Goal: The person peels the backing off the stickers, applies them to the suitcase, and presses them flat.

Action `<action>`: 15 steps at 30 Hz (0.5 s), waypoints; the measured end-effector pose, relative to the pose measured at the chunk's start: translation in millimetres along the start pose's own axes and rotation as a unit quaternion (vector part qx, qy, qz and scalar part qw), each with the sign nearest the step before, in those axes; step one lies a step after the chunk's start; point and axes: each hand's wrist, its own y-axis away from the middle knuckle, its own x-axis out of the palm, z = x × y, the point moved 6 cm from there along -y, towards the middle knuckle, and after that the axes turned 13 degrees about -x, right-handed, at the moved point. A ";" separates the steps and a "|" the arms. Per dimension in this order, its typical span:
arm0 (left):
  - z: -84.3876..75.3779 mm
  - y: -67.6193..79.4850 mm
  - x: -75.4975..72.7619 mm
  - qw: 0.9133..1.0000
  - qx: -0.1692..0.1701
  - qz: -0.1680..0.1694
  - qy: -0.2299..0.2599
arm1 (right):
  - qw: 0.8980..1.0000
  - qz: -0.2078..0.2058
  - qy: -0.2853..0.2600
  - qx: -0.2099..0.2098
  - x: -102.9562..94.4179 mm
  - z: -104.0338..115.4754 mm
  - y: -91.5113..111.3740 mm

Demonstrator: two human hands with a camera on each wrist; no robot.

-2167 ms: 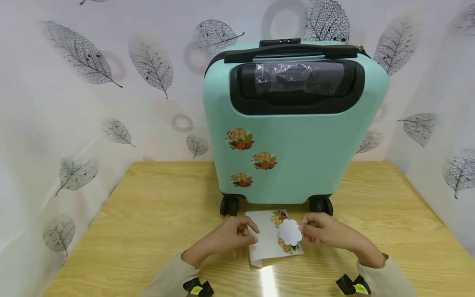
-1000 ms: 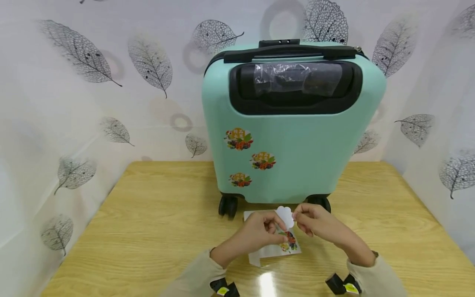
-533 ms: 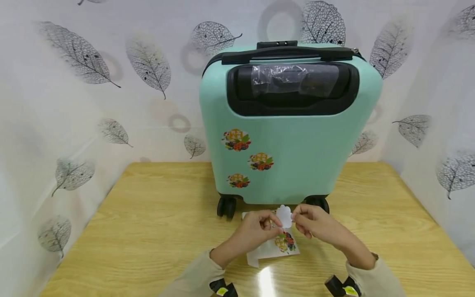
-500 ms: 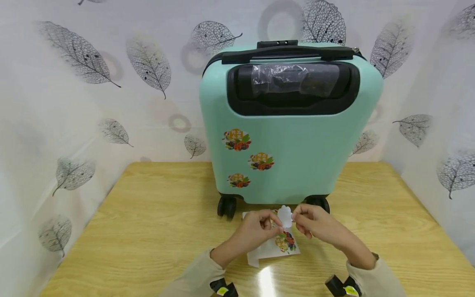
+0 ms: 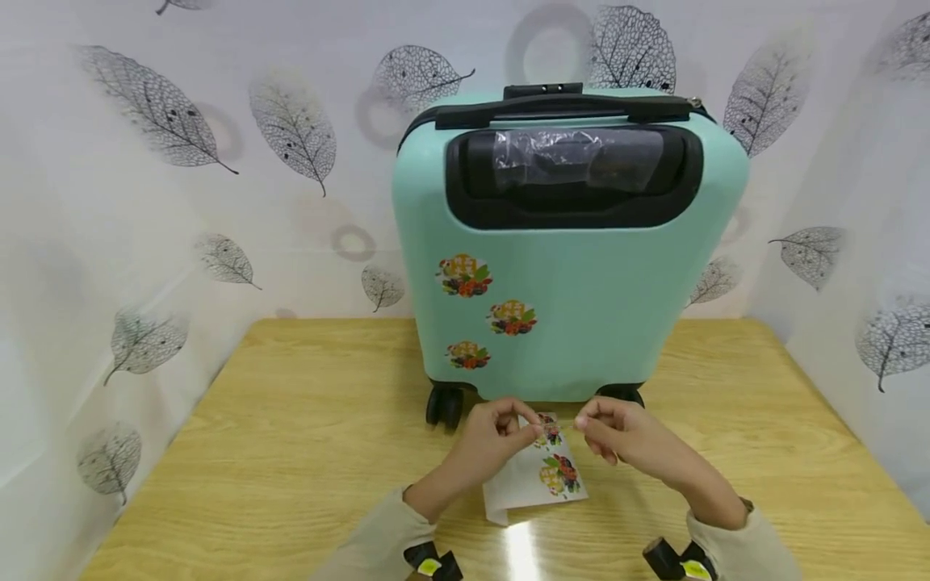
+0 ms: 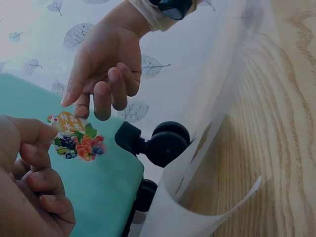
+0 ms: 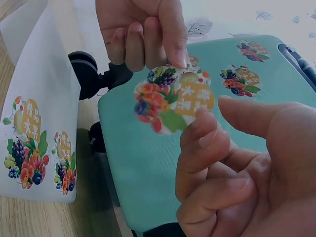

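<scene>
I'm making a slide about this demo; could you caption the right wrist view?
Left hand pinches a fruit sticker above the mint suitcase, right hand beside it.

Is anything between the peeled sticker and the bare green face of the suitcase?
Nothing visible. The left hand pinches the sticker in the air in front of the suitcase; the right hand touches its edge. Three stickers occupy only the left part of the face.

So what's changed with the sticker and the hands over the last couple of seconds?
The loose sticker was lifted off the backing sheet toward the suitcase. The left hand left the sheet to pinch it, joining the right hand. Suitcase and its three stickers unchanged.
</scene>
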 end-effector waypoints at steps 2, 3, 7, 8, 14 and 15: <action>1.2 -0.2 -3.7 1.000 -0.006 -0.003 0.009 | 1.000 -0.001 -0.004 -0.001 -0.2 -0.9 0.3; 1.3 0.0 -5.4 1.000 -0.007 -0.004 0.013 | 1.000 -0.003 -0.003 -0.002 -0.5 -1.1 0.2; 1.7 1.5 -9.8 0.999 -0.025 -0.004 0.037 | 1.000 -0.010 0.008 0.000 -1.2 -0.4 -2.5; 1.6 2.2 -10.5 0.999 -0.030 -0.004 0.044 | 1.000 -0.012 0.011 0.003 -1.0 -0.3 -3.5; 0.7 3.5 -11.9 0.995 -0.053 0.006 0.080 | 0.999 -0.024 0.023 0.025 1.4 -3.9 -7.0; 0.4 3.5 -11.6 0.995 -0.056 0.009 0.083 | 0.999 -0.025 0.026 0.026 1.8 -4.8 -7.2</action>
